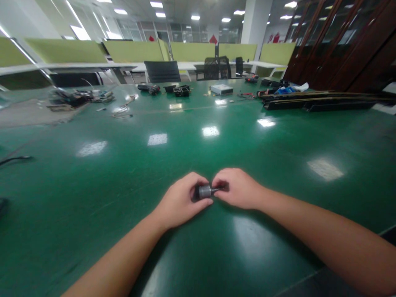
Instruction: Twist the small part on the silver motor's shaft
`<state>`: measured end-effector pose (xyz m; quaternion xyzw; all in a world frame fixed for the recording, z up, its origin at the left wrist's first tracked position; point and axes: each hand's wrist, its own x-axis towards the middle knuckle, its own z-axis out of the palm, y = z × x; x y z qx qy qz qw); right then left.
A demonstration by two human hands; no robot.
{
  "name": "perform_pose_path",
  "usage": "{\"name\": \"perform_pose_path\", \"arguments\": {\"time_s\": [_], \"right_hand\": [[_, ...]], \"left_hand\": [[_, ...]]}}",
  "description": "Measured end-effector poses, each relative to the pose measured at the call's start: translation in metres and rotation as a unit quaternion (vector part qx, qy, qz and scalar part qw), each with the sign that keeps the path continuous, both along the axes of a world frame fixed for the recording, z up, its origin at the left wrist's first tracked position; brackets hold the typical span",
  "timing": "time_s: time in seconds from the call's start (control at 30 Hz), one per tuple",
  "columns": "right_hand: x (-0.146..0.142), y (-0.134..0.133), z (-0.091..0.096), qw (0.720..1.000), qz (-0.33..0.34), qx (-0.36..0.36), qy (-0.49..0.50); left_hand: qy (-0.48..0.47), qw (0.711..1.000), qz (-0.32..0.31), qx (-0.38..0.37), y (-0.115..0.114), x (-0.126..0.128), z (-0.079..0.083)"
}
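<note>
A small grey metal cylinder (204, 191) with a thin dark shaft sticking out to its right lies between my two hands, low over the green table (123, 173). My left hand (182, 200) is closed around the cylinder's left end. My right hand (236, 187) pinches the shaft end with its fingertips. Both hands rest on the table near its front edge. What the fingers cover of the part is hidden.
Far across the table lie tools and cables (80, 97) at the left, small black parts (181, 90) and a white box (222, 89) in the middle, and long dark rails (321, 101) at the right. A black cable (15, 159) lies at the left edge. Office chairs (162, 71) stand behind.
</note>
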<state>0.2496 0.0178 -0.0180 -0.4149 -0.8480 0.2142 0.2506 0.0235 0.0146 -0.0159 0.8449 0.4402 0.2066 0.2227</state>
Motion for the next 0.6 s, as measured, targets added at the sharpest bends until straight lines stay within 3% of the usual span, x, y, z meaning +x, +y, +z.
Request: {"name": "perform_pose_path", "arguments": {"time_s": [0.23, 0.6], "right_hand": [[-0.003, 0.0, -0.001, 1.0, 0.014, 0.01, -0.006], [0.001, -0.003, 0.009, 0.998, -0.003, -0.038, -0.043]], "left_hand": [[0.004, 1.0, -0.001, -0.001, 0.0, 0.002, 0.003], [-0.002, 1.0, 0.0, -0.013, 0.001, 0.001, 0.003]]}}
